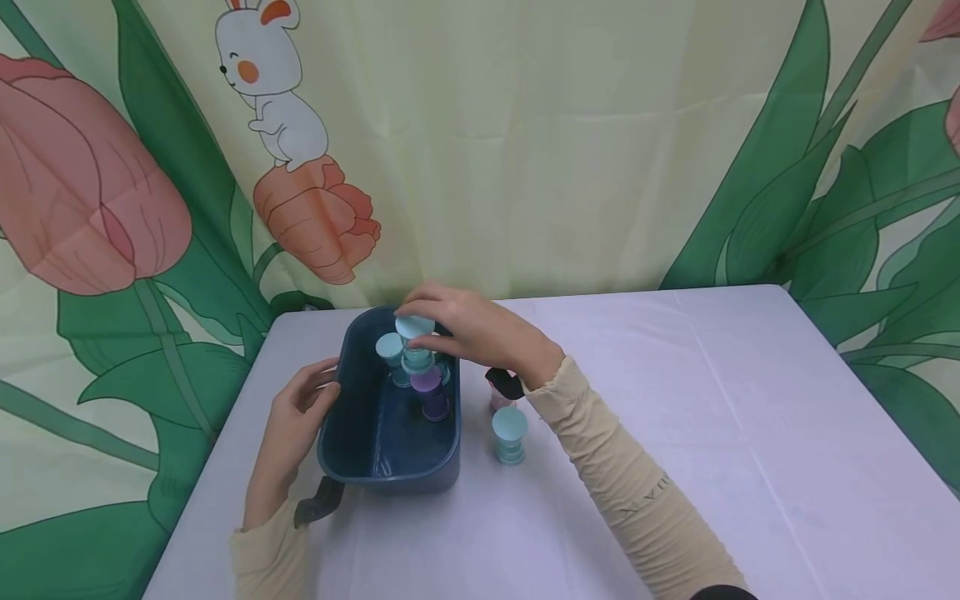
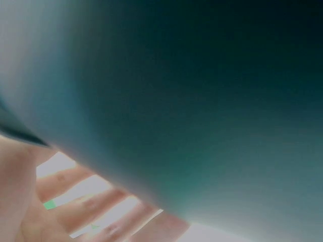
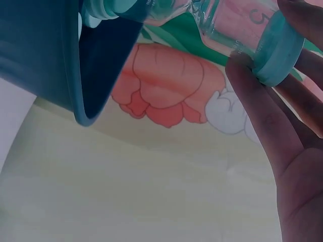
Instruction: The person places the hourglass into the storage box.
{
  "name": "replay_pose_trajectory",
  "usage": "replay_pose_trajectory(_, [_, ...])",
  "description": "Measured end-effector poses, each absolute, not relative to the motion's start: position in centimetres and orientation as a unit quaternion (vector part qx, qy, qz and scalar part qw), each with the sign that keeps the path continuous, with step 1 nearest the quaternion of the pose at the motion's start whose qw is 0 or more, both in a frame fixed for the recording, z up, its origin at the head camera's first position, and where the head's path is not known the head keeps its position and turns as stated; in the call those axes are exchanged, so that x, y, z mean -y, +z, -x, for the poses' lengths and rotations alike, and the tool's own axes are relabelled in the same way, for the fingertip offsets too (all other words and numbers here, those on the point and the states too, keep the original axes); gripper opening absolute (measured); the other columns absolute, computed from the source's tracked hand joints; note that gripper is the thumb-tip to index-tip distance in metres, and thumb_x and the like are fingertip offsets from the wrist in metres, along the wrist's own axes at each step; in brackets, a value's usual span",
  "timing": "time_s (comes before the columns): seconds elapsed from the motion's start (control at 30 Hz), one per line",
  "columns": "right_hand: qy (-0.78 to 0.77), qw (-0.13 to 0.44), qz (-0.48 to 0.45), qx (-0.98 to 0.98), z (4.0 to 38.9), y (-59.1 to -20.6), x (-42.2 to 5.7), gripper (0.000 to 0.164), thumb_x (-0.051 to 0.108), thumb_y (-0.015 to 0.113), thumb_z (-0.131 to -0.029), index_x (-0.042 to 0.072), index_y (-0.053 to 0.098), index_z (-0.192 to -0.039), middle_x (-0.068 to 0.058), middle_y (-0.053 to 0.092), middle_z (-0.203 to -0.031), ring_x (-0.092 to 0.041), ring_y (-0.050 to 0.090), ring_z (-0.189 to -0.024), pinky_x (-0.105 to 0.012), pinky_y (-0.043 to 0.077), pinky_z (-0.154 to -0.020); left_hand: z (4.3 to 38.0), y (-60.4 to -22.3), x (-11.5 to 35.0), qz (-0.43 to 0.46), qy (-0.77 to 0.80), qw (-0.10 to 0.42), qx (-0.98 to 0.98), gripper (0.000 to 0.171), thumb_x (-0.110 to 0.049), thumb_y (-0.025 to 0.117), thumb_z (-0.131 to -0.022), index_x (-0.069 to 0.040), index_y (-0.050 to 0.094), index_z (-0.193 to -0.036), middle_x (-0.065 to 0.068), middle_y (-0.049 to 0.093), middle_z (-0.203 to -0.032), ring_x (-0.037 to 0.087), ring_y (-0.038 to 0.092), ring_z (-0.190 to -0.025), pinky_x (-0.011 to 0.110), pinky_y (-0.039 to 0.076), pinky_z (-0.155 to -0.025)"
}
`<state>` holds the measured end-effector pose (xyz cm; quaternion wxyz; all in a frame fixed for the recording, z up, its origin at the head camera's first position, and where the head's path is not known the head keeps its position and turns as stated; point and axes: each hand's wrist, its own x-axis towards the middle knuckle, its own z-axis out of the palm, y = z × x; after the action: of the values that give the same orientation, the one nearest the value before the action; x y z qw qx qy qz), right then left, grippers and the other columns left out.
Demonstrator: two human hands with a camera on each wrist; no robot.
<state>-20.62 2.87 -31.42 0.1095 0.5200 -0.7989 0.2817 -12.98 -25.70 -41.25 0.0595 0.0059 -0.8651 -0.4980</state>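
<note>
My right hand [image 1: 480, 329] pinches a sand timer [image 1: 415, 327] with teal caps above the far part of a dark blue plastic bin [image 1: 397, 480]. In the right wrist view, fingers and thumb hold its teal end cap [image 3: 280, 48], and a 5 is printed on the clear body. Inside the bin stand another teal timer [image 1: 390, 346] and a purple timer [image 1: 426, 381]; a further teal one is partly hidden behind the held timer. At the bin's left side, my left hand [image 1: 300, 408] touches the outer wall, its fingers [image 2: 91, 206] spread out in the left wrist view.
To the right of the bin, a teal timer [image 1: 510, 425] stands on the white-covered table [image 1: 645, 400]. Behind it a pink timer [image 1: 501, 402] is partly covered by the right wrist's black strap. A printed curtain [image 1: 525, 150] hangs along the table's back edge.
</note>
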Motion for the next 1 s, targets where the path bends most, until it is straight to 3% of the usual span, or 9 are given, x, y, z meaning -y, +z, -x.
replay_pose_trajectory(0.3, [0.269,0.092,-0.527,0.801,20.7,-31.6,-1.9,0.040,0.019,0.073,-0.091,0.003,0.064,-0.127,-0.006,0.061,-0.122,-0.015,0.061,-0.111,-0.018,0.047,-0.099,12.9,-41.3,25.7,-0.010,-0.494,0.059,0.868,0.048,-0.038,0.055,-0.101,-0.016,0.050,-0.144,0.010,0.058,-0.138,0.015,0.056,-0.120,0.009,0.043,-0.090])
replay_pose_trajectory(0.53, [0.260,0.079,-0.527,0.805,20.7,-31.7,-1.2,0.041,0.020,0.073,-0.091,0.005,0.064,-0.128,-0.005,0.061,-0.123,-0.014,0.061,-0.110,-0.017,0.046,-0.099,12.8,-41.0,25.6,-0.017,-0.491,0.049,0.870,0.050,-0.041,0.055,-0.101,-0.018,0.049,-0.145,0.009,0.057,-0.138,0.022,0.055,-0.123,0.015,0.044,-0.094])
replay_pose_trajectory(1.0, [0.239,0.057,-0.525,0.815,20.8,-31.8,0.6,0.039,0.023,0.074,-0.091,0.008,0.065,-0.126,-0.003,0.060,-0.122,-0.013,0.059,-0.111,-0.018,0.046,-0.099,13.0,-41.1,25.8,-0.006,-0.498,0.053,0.866,0.049,-0.039,0.055,-0.101,-0.015,0.049,-0.144,0.010,0.058,-0.138,0.024,0.056,-0.123,0.010,0.044,-0.092])
